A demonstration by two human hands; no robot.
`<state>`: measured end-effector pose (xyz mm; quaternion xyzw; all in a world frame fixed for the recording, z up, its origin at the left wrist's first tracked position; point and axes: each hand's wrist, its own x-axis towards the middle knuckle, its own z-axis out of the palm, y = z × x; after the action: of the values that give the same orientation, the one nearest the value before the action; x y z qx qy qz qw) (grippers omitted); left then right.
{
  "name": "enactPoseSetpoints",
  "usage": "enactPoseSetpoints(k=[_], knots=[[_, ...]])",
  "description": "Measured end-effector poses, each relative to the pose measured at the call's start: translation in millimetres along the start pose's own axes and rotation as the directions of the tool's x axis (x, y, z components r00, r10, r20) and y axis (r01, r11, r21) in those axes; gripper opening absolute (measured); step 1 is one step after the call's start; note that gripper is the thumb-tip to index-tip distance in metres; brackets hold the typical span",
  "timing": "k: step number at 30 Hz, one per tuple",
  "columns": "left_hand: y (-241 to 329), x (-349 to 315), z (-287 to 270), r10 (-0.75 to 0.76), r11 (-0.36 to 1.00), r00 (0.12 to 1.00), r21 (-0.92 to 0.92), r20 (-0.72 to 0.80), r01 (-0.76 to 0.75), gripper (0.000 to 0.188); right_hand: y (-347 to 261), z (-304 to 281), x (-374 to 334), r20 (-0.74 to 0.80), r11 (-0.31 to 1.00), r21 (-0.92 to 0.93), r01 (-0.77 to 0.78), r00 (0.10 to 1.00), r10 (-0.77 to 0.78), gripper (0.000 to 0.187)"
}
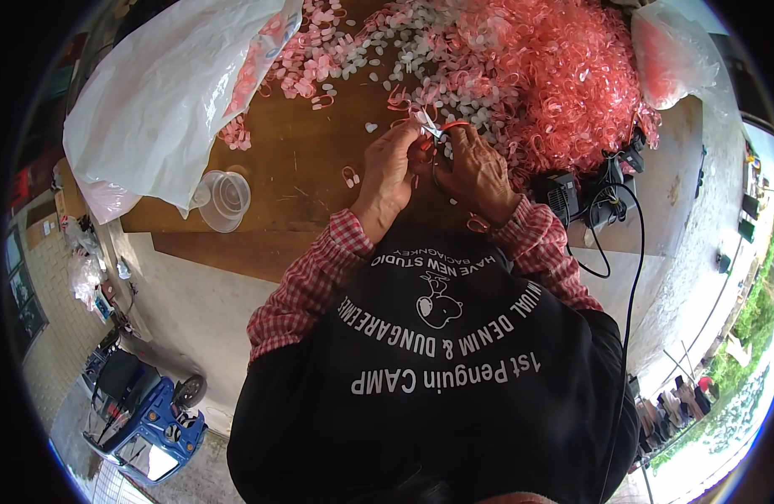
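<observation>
Over the brown table my right hand (481, 175) is closed on a small pair of scissors (435, 131) with orange-red handles. Their metal blades point toward my left hand (385, 175). Its thumb and fingers pinch a small pink plastic piece (419, 118) right at the blades. The fingers of both hands almost meet, and they hide part of the scissors. A big heap of pink looped plastic pieces (563, 76) rises just beyond my right hand. One loose pink loop (350, 176) lies left of my left hand.
White oval bits (404, 55) and more pink pieces (299, 71) lie across the far table (299, 151). At left are a large white plastic bag (164, 101) and a clear round tub (225, 202). Black adapters with cables (563, 195) sit at right, near a clear bag (672, 55).
</observation>
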<state>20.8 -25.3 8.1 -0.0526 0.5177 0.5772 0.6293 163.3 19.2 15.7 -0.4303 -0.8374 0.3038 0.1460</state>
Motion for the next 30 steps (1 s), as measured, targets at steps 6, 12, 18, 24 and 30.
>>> enactPoseSetpoints(k=[6,12,18,24,30], knots=[[-1.2,-2.4,1.5,-0.040,0.999,0.998,-0.028,-0.048,0.038,0.020,1.7,4.5,-4.8,-0.028,0.995,-0.077,0.059,0.998,-0.061,0.041],[-6.2,-2.4,-3.2,-0.020,1.000,0.999,0.002,-0.035,0.020,0.019,1.8,4.4,-7.9,0.018,1.000,-0.014,-0.005,1.000,0.006,0.044],[-6.2,-8.1,1.7,0.084,0.991,0.996,0.100,0.008,-0.084,0.022,2.1,0.1,-5.8,-0.003,0.998,-0.025,0.065,0.998,-0.065,0.057],[-2.8,-9.3,4.2,0.161,0.963,0.987,0.218,0.015,-0.161,0.024,0.7,-2.6,-5.2,0.060,0.996,-0.080,0.038,0.998,-0.033,0.050],[-3.8,-7.5,3.0,0.167,0.967,0.984,0.186,0.058,-0.175,0.024,14.0,3.6,-6.2,0.109,0.987,-0.146,0.069,0.993,-0.053,0.039]])
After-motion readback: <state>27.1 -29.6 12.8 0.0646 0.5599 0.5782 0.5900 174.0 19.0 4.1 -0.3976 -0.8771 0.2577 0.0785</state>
